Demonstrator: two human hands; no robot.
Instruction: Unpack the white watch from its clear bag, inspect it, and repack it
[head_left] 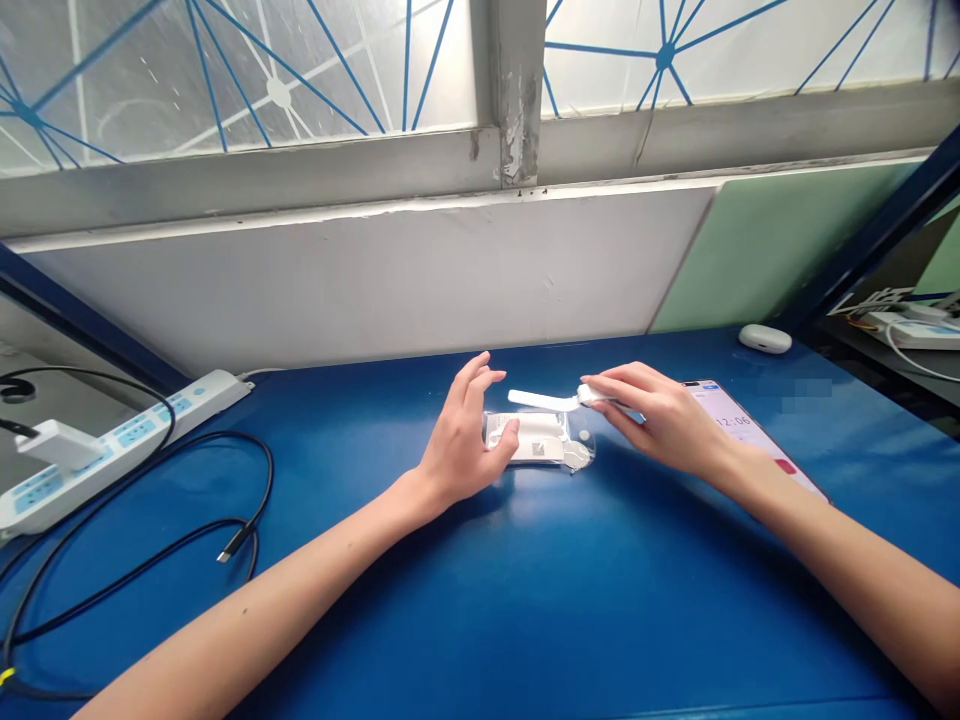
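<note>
My right hand (pixel 651 412) is closed on a small white object with a long flat strip (pixel 541 400) sticking out to the left; I cannot make out its exact kind. Over the left end of a clear plastic packet (pixel 536 440), my left hand (pixel 466 438) is open, fingers apart and thumb across the packet. Whether the thumb touches it, I cannot tell. White pieces and a label with a small square code show through the packet, which lies on the blue table (pixel 480 600). The strip hangs just above the packet.
A phone (pixel 739 430) showing a timer lies beside my right forearm. Behind it sits a white earbud case (pixel 765 338). At the left are a white power strip (pixel 135 440), a plugged-in charger (pixel 60 446) and a looped black cable (pixel 259 500). A wall panel (pixel 375 280) rises behind the table.
</note>
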